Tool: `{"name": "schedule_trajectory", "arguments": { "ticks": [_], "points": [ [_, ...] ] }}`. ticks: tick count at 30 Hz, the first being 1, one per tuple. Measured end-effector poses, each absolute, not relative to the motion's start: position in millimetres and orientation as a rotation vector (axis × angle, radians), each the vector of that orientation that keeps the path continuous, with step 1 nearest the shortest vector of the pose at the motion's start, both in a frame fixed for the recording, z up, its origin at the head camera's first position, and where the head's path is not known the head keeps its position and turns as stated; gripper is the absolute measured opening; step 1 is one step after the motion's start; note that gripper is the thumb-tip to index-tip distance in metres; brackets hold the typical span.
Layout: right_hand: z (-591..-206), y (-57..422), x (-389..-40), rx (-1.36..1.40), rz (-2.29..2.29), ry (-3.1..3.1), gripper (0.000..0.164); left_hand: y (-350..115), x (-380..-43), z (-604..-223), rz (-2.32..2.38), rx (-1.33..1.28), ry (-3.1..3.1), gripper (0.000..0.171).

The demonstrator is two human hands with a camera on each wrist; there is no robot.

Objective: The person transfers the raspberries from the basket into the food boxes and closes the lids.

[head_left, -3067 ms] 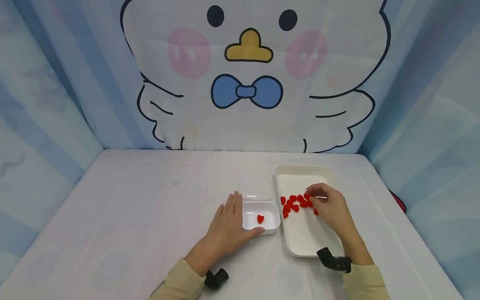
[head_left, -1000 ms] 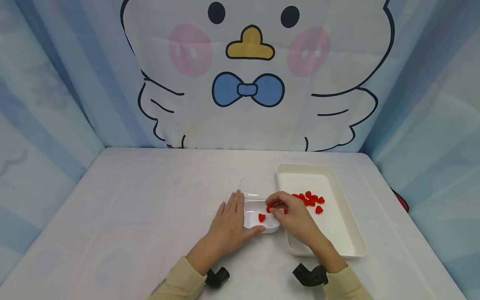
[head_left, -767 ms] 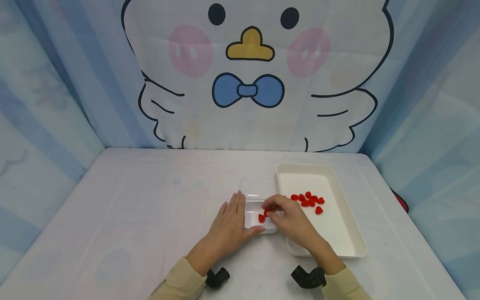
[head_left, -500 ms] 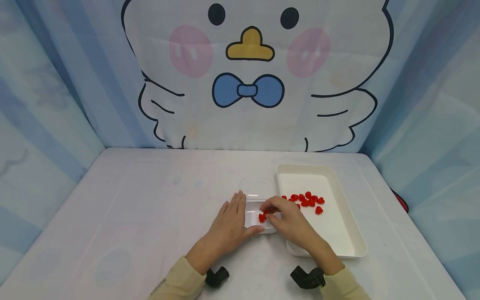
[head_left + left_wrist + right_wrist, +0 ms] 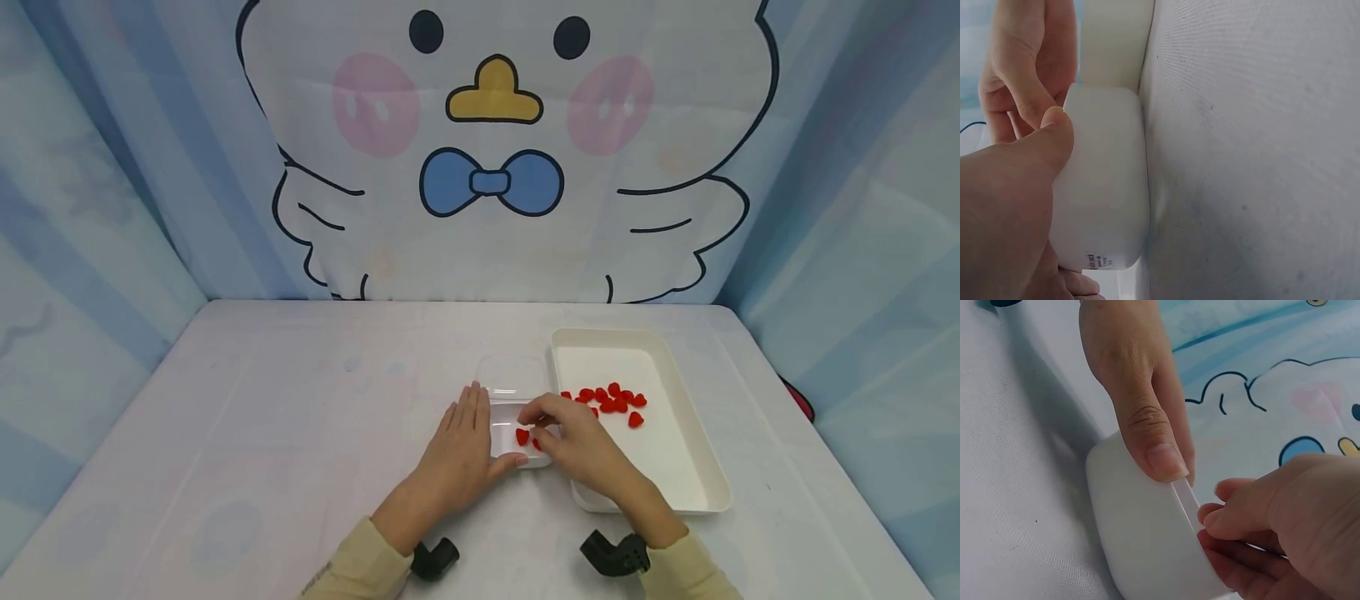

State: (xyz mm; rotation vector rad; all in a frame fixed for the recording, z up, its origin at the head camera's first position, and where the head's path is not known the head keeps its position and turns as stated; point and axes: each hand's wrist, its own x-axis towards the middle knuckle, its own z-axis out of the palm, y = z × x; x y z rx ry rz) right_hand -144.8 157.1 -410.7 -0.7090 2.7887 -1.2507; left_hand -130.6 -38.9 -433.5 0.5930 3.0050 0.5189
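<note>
In the head view a small white box (image 5: 504,418) stands mid-table with its clear lid (image 5: 513,379) folded back. My left hand (image 5: 453,462) lies along its left side with straight fingers, and its thumb presses on the near rim; the left wrist view shows that thumb (image 5: 1057,134) at the wall. Inside the box are a small red heart-like piece (image 5: 522,437) and a second red piece (image 5: 537,444), partly hidden. Over the box is my right hand (image 5: 581,437), index finger and thumb apart. The right wrist view shows its fingertips (image 5: 1219,519) just above the rim.
Right of the box, close against it, is a white tray (image 5: 652,475) with several red pieces (image 5: 615,405) in its middle. The right forearm crosses the tray's near left corner. A printed curtain (image 5: 491,250) stands behind the table.
My right hand has come from the tray to the box with a red piece and let go of it there, beside the first one. The left hand has stayed at the box.
</note>
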Motion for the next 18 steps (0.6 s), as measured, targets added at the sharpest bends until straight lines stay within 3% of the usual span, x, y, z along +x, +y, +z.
{"name": "schedule_trajectory", "arguments": {
  "ticks": [18],
  "points": [
    [-402, 181, -154, -0.481, -1.383, 2.97, 0.021, -36, -131, -435, 0.557, 0.545, 2.996, 0.104]
  ]
}}
